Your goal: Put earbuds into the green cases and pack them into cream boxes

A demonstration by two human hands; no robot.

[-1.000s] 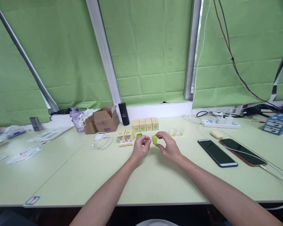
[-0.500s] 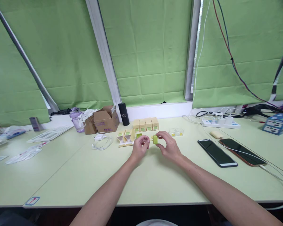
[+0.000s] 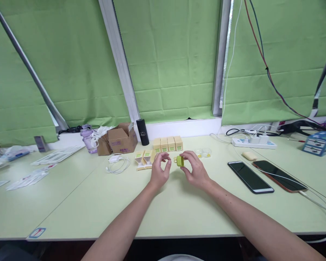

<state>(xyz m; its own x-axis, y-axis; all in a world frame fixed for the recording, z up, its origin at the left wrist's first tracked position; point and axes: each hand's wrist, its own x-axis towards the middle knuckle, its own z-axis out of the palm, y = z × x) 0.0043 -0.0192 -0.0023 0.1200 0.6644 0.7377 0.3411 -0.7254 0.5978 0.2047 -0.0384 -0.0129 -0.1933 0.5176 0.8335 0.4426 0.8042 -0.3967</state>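
Observation:
My right hand pinches a small green case between thumb and fingers, above the table. The case shows a darker hollow on its right side and a small yellowish loop on its left. Just left of it, my left hand is raised with curved fingers and the thumb apart, and I see nothing in it. Behind the left hand stand opened small cardboard boxes with green-marked panels. A row of several closed boxes is farther back. Two clear round containers with yellow bits lie beyond my right hand.
On the right lie a white-edged phone, a dark phone with a cable, and a cream case. A power strip is behind them. A white charger, carton, black cylinder and purple bottle are left.
My left hand has opened and drawn slightly away from the loop end of the green case. In my right hand, the case has turned, so its hollow side now shows.

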